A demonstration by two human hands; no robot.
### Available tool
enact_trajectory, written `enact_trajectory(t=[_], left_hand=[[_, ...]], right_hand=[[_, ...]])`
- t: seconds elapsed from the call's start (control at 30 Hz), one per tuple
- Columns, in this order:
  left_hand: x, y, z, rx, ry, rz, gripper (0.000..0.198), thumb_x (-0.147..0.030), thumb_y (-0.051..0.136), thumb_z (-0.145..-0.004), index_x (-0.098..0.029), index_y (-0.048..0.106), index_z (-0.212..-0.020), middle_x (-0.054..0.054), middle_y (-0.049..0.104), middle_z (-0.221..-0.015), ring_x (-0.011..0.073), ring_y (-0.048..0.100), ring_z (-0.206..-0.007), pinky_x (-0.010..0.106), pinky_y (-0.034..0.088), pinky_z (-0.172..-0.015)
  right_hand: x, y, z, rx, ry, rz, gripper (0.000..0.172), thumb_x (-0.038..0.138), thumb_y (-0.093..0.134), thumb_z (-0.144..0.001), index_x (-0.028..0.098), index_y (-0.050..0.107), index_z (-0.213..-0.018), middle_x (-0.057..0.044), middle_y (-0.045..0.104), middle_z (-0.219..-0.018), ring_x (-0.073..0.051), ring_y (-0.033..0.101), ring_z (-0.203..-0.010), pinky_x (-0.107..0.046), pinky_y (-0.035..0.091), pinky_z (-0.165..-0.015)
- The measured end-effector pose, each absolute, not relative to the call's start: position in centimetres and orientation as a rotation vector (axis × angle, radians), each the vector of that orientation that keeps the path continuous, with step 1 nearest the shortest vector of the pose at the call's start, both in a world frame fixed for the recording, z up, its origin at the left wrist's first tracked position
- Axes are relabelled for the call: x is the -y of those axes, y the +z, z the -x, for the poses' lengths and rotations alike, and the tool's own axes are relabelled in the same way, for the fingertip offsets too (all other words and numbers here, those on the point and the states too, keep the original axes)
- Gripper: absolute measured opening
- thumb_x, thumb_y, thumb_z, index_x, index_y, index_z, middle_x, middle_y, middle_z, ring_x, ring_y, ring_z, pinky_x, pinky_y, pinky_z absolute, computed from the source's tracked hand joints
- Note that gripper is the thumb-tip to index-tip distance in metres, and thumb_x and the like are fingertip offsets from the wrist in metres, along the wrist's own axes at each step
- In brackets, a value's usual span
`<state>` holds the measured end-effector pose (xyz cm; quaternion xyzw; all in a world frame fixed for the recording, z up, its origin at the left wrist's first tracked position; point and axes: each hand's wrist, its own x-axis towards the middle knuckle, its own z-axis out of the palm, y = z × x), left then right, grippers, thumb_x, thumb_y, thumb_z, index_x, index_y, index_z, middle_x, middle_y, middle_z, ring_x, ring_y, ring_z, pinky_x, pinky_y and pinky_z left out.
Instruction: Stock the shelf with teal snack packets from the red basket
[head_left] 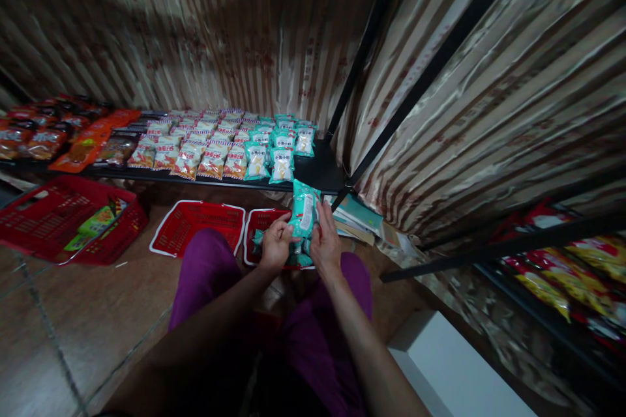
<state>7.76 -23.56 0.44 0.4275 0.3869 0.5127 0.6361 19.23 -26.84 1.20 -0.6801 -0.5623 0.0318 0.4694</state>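
Observation:
Between my two hands is a teal snack bag (304, 208), its back with a white label panel turned up. My left hand (276, 242) grips its lower left edge, and my right hand (327, 238) is closed along its right side. Below them stands a red basket (267, 214) with more teal bags in it, partly hidden by my hands. Just ahead, a black shelf (320, 169) carries teal bags (282, 164) standing in rows at its right part. White and orange snack bags (214, 159) fill the rows left of those.
Farther left, the shelf holds orange packs (88, 140). A red basket (195, 228) and a larger one (132, 225) with green packs sit on the floor. Black shelf posts (362, 172) rise at right, near papers (359, 215). A white box (454, 365) lies lower right.

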Motion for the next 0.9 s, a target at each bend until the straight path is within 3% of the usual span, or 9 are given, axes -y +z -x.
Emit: enact_trajectory(t=[0.2,0.43,0.77,0.9], left_hand=[[24.1,0.0,-7.7,-0.856,1.162,-1.066,0.034,-0.047,0.062,-0.072,-0.016,0.052,-0.065,0.012,0.058,-0.12,0.019,0.064,-0.084,0.03,0.057,-0.063],[24.8,-0.4,-7.1,-0.921,1.155,-1.39,0.022,-0.036,0.053,-0.083,-0.018,0.06,-0.073,0.01,0.055,-0.125,0.024,0.058,-0.105,0.032,0.057,-0.069],[26.0,1.6,-7.1,-0.972,1.073,-1.865,0.012,-0.023,0.051,-0.084,-0.022,0.062,-0.08,0.008,0.056,-0.13,0.0236,0.054,-0.117,0.041,0.045,-0.099],[26.1,1.1,-7.1,-0.874,1.052,-2.031,0.017,-0.019,0.047,-0.086,-0.021,0.063,-0.081,0.009,0.054,-0.132,0.0223,0.049,-0.124,0.041,0.039,-0.106]], right_hand=[[26.9,0.8,-19.2,1.28,0.278,1.561,0.055,0.017,0.038,-0.081,0.029,0.045,-0.135,0.004,0.036,-0.147,-0.015,0.031,-0.137,-0.036,0.022,-0.115],[27.1,1.2,-18.5,1.042,0.545,1.497,0.045,0.033,0.047,-0.083,0.03,0.053,-0.128,0.005,0.042,-0.143,-0.016,0.032,-0.136,-0.036,0.017,-0.115],[26.9,0.4,-17.8,0.674,0.831,1.334,0.043,0.049,0.056,-0.078,0.029,0.059,-0.117,0.001,0.056,-0.131,-0.016,0.046,-0.125,-0.034,0.032,-0.107],[26.8,0.4,-17.4,0.562,0.959,1.207,0.042,0.047,0.063,-0.073,0.031,0.06,-0.112,0.003,0.064,-0.117,-0.016,0.058,-0.11,-0.031,0.044,-0.095]])
